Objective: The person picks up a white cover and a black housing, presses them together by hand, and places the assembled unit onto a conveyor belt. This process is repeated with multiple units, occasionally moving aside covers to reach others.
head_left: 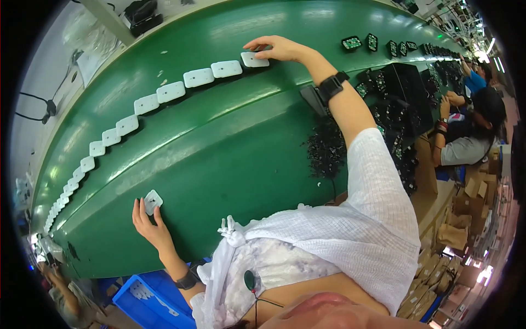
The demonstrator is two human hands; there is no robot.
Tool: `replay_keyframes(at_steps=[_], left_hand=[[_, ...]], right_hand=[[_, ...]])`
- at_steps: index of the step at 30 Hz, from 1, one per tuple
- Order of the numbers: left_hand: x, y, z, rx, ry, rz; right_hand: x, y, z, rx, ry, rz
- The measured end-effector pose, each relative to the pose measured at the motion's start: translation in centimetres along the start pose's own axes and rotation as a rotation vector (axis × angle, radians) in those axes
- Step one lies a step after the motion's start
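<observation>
My right hand (280, 48) reaches to the far side of the green work surface, its thumb and fingers closed around a white rounded plastic cover (256, 61). That cover sits at the right end of a long curved row of similar white covers (199, 78), most touching or overlapping. Nearer to me on the left, my left hand (150, 226) has another white cover (154, 198) between its thumb and fingers. This one shows a small dark spot in its middle.
Black housings with green circuit boards (351, 43) line the far right. A black bin (408, 93) and a heap of small black parts (326, 145) lie by my right arm. A blue crate (129, 293) holds white pieces below left. Co-workers sit at the right (466, 151) and lower left.
</observation>
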State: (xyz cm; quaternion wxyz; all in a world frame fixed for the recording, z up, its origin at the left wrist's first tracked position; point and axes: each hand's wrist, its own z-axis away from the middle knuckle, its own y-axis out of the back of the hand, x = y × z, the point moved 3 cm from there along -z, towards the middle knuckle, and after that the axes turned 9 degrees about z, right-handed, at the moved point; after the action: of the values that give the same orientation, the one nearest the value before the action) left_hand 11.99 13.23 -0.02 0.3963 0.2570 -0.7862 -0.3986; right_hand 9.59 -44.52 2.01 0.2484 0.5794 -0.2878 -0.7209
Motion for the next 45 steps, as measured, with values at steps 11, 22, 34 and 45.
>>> replay_keyframes(at_steps=[11,22,34,45], left_hand=[[-1.5,1.1,0.0,0.055,-0.065,-0.017],[15.4,-4.5,-4.2,-0.339,0.097,1.109],[18.2,-6.8,-2.9,-0.654,0.237,1.472],[19.2,-5.6,-2.6,-0.686,0.281,1.318]], right_hand=[[-3.0,-2.3,0.0,0.109,0.143,0.448],[-14.3,-10.1,11.7,0.136,0.433,0.234],[-16.9,-13.3,19.1,0.348,0.408,0.215],[-17.0,-13.8,19.5,0.374,0.36,0.232]])
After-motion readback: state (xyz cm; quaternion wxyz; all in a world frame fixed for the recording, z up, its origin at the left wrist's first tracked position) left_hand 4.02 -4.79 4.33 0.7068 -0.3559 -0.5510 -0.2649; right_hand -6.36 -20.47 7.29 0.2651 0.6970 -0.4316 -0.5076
